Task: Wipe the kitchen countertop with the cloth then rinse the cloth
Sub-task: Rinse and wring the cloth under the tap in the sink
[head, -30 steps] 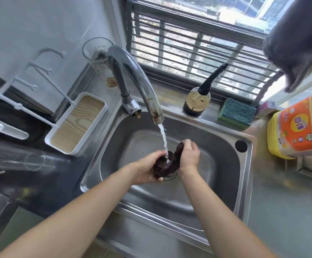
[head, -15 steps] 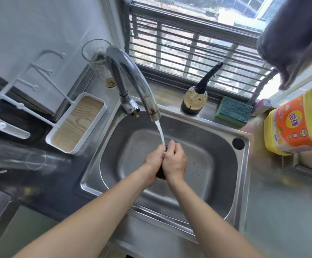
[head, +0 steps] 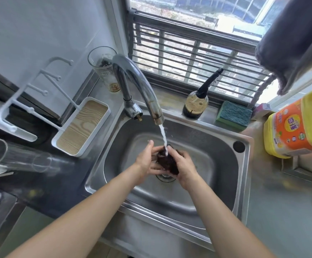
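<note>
A dark, wet, bunched-up cloth (head: 167, 162) is held between both my hands over the drain of the steel sink (head: 244, 175). My left hand (head: 147, 162) cups it from the left with fingers under it. On the right side, my right hand (head: 186, 167) grips the cloth with curled fingers. Water runs from the curved chrome faucet (head: 142, 86) straight onto the top of the cloth. The grey countertop (head: 285, 211) lies to the right of the sink.
A yellow detergent jug (head: 300, 125) stands at the right. Behind the sink are a green sponge (head: 234, 115), a dark pump bottle (head: 196, 105) and a drinking glass (head: 105, 67). A white rack with a wood-look tray (head: 81, 127) sits left. A grey towel (head: 293, 40) hangs top right.
My hands were pressed tight together round the cloth half a second ago; now they have parted slightly and the cloth shows between them under the stream.
</note>
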`<act>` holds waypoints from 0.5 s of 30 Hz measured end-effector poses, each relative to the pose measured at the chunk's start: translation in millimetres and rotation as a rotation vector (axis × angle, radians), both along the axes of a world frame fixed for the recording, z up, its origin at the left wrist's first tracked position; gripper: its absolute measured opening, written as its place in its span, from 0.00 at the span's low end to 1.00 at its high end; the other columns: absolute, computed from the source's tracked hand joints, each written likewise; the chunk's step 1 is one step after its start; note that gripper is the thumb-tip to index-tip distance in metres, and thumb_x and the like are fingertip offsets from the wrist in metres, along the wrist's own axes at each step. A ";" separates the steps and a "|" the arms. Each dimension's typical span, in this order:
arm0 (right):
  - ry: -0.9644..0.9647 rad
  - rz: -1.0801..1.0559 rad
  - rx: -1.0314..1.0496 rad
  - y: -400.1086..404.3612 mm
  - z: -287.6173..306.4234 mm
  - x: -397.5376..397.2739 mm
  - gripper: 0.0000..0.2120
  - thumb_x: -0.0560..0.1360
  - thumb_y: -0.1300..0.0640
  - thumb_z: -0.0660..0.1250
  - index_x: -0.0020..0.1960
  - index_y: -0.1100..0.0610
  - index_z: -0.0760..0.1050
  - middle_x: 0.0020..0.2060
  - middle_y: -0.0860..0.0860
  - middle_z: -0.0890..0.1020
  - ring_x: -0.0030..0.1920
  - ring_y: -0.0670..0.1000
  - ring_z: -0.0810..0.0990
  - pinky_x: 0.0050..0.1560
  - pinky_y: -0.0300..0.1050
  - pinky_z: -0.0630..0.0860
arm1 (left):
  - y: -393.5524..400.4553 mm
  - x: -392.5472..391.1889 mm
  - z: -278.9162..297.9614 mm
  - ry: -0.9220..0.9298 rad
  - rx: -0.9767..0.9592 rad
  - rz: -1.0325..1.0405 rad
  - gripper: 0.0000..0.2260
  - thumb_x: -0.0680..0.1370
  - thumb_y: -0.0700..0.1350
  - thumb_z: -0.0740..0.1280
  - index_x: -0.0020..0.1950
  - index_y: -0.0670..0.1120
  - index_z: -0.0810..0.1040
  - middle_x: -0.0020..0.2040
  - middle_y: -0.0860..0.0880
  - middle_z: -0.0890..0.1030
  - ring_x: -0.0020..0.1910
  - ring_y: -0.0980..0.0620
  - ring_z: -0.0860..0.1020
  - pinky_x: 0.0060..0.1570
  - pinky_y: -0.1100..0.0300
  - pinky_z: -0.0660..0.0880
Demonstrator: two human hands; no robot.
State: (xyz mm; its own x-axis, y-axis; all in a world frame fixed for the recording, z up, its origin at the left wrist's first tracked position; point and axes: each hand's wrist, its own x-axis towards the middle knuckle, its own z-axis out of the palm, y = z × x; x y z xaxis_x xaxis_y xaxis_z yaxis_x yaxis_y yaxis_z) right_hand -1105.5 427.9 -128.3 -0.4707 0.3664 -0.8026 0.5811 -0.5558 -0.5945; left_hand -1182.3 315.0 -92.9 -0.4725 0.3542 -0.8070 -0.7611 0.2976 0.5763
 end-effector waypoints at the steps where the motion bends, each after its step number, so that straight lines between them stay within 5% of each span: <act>1: 0.011 0.018 0.018 0.6 1.2 2.2 0.22 0.72 0.46 0.76 0.62 0.53 0.75 0.52 0.54 0.85 0.52 0.54 0.85 0.52 0.55 0.83 | -1.6 -4.1 3.5 0.067 -0.071 -0.058 0.24 0.85 0.61 0.51 0.51 0.52 0.85 0.52 0.45 0.85 0.49 0.42 0.85 0.51 0.46 0.83; 3: 0.030 0.062 0.027 1.7 4.2 3.3 0.18 0.72 0.53 0.74 0.60 0.53 0.76 0.52 0.56 0.85 0.50 0.55 0.84 0.47 0.51 0.81 | -2.9 -13.6 7.6 0.231 -0.178 -0.115 0.23 0.82 0.61 0.55 0.45 0.52 0.86 0.47 0.50 0.87 0.49 0.46 0.85 0.56 0.46 0.82; 6: 0.074 0.098 -0.009 -0.5 14.3 0.1 0.20 0.66 0.51 0.71 0.57 0.54 0.79 0.52 0.60 0.86 0.53 0.62 0.86 0.48 0.55 0.81 | 2.3 -32.2 10.3 0.365 -0.184 0.000 0.16 0.78 0.60 0.62 0.49 0.51 0.84 0.49 0.51 0.85 0.56 0.46 0.82 0.63 0.44 0.77; 9: 0.104 0.074 0.002 -0.3 22.1 -9.2 0.17 0.65 0.51 0.68 0.52 0.54 0.79 0.49 0.61 0.86 0.49 0.64 0.85 0.48 0.59 0.82 | 14.7 -52.0 22.7 0.290 -0.092 0.275 0.12 0.81 0.57 0.64 0.51 0.50 0.79 0.50 0.47 0.84 0.53 0.46 0.81 0.57 0.51 0.77; 13: 0.115 0.095 0.161 3.0 26.1 -21.4 0.13 0.67 0.52 0.66 0.50 0.51 0.78 0.43 0.51 0.83 0.44 0.52 0.80 0.47 0.49 0.78 | 28.6 -71.7 30.2 0.133 0.001 0.519 0.18 0.81 0.62 0.63 0.45 0.48 0.79 0.44 0.48 0.83 0.45 0.49 0.80 0.53 0.52 0.78; 15: 0.150 0.131 0.262 3.2 26.0 -22.7 0.08 0.74 0.56 0.67 0.52 0.51 0.77 0.45 0.49 0.82 0.45 0.49 0.78 0.44 0.38 0.75 | 36.2 -75.3 35.3 0.055 0.006 0.627 0.22 0.80 0.64 0.62 0.42 0.47 0.79 0.41 0.47 0.80 0.36 0.51 0.76 0.39 0.57 0.75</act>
State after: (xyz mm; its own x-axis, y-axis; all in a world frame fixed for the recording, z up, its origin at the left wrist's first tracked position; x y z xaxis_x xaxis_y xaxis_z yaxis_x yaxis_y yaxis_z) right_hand -1128.1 431.1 -102.3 -0.6329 0.4796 -0.6077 0.5330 -0.2994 -0.7914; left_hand -1257.6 351.1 -57.6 -0.6326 0.0009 -0.7745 -0.7591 -0.1989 0.6198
